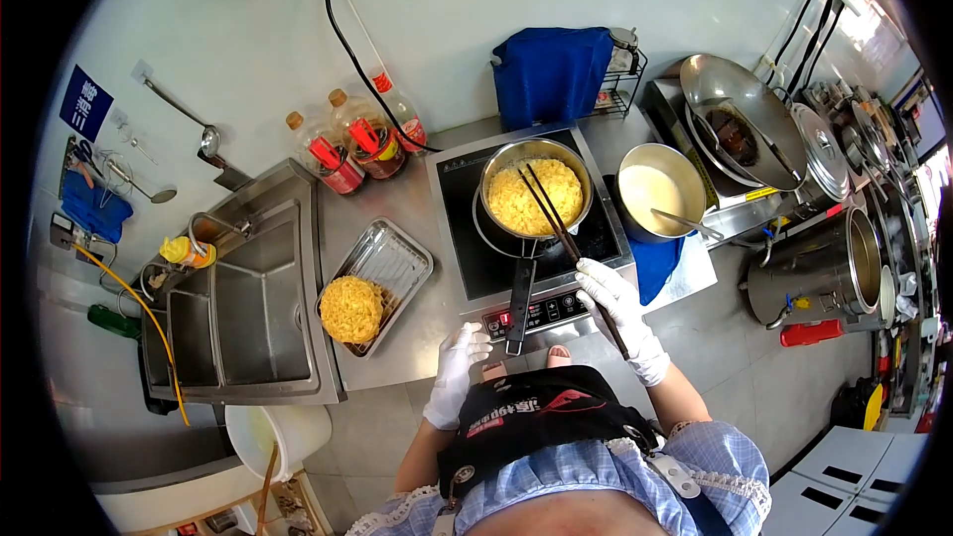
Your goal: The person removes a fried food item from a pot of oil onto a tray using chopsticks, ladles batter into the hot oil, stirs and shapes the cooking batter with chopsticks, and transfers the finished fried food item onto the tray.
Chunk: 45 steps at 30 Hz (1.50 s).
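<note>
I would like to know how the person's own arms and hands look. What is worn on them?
The left hand and right hand each wear a white, fingered glove. The forearms are bare below short, light-blue checked sleeves with white lace edging.

from my remote seat i see a steel sink (258, 308) on the left, a white bucket (308, 434) near it, red-labelled bottles (380, 154) on the worktop (402, 201), a ladle (209, 142) hanging on the wall (238, 40), a blue cloth (552, 74) and a wok (710, 84) at the right.
</note>
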Each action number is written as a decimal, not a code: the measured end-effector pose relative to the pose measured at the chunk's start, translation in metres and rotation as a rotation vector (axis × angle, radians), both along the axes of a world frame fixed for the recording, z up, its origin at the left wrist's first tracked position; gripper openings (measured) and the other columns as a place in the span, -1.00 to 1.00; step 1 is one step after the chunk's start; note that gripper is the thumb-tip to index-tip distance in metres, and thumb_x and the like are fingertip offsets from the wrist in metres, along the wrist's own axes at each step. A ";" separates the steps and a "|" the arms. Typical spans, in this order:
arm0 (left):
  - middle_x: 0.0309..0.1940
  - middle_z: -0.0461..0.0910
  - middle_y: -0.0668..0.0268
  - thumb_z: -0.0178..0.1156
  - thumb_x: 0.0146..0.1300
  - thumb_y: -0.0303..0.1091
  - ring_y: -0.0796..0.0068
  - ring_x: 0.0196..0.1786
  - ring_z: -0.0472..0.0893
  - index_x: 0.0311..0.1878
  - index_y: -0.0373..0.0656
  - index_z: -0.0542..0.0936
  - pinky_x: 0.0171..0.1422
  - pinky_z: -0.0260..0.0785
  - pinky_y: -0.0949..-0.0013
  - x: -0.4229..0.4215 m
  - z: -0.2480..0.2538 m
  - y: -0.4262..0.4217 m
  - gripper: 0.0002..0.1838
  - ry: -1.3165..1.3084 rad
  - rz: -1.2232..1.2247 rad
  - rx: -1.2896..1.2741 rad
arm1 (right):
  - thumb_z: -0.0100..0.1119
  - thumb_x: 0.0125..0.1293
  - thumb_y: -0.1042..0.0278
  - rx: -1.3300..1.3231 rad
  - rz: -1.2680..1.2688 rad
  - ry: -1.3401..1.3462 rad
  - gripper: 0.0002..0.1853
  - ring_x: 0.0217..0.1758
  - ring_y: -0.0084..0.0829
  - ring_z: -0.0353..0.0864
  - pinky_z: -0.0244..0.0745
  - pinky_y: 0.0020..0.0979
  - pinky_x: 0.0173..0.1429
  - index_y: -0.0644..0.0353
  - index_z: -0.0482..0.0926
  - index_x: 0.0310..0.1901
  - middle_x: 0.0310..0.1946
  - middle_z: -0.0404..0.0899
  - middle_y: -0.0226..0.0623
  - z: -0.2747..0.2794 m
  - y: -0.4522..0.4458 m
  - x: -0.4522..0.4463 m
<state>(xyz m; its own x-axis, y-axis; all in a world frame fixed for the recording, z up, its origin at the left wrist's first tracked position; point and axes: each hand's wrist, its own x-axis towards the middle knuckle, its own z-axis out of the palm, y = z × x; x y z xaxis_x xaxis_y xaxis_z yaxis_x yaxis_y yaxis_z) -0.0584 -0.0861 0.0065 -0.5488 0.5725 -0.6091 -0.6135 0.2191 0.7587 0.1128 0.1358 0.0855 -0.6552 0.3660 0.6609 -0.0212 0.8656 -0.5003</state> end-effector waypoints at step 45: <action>-0.35 0.59 0.22 -0.01 0.36 -0.07 0.47 -0.38 0.60 -0.03 -0.28 0.50 -0.29 0.46 0.50 -0.003 -0.008 0.001 -0.58 0.006 -0.028 0.007 | 0.12 0.30 0.25 -1.429 -0.272 0.660 -0.73 -0.14 -0.36 0.59 0.58 -0.33 -0.07 0.26 0.47 -0.10 -0.17 0.53 -0.20 0.000 0.069 0.009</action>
<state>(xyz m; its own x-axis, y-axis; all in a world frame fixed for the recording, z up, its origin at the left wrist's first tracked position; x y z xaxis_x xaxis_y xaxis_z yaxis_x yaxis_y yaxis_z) -0.0617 -0.0852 -0.0013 -0.5360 0.5921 -0.6018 -0.6025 0.2310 0.7639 0.1222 0.2047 0.0854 -0.2211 0.9577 -0.1840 -0.4826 -0.2714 -0.8327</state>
